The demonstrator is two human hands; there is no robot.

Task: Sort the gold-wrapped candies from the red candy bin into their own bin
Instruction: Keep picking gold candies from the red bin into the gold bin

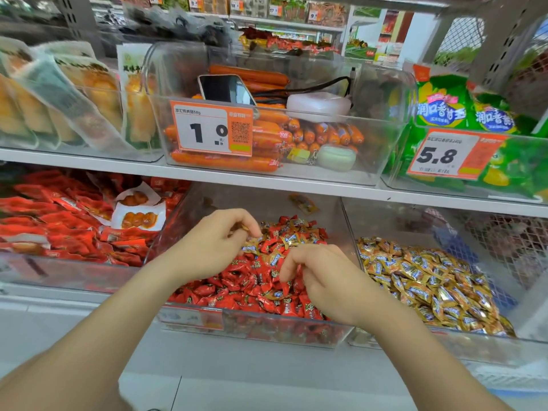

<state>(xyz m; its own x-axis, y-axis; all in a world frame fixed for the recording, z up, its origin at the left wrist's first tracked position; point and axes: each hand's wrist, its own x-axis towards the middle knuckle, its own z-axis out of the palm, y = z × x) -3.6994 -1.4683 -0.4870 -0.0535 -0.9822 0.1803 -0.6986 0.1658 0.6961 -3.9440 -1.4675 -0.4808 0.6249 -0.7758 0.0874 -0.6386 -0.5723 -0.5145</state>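
One wide-angle camera, worn on the person's head, supplies the only view. It faces the shelving squarely and tilts downward, so the upper shelf crosses the frame just above mid-height and the floor runs along the bottom edge. The camera stands near the shelving: both forearms enter from the bottom corners, and the left hand and right hand meet over the red candy bin at frame centre. The gold candy bin lies right of centre, against the red bin's right wall. Straight shelf edges bow and slant toward the frame borders, showing lens distortion.
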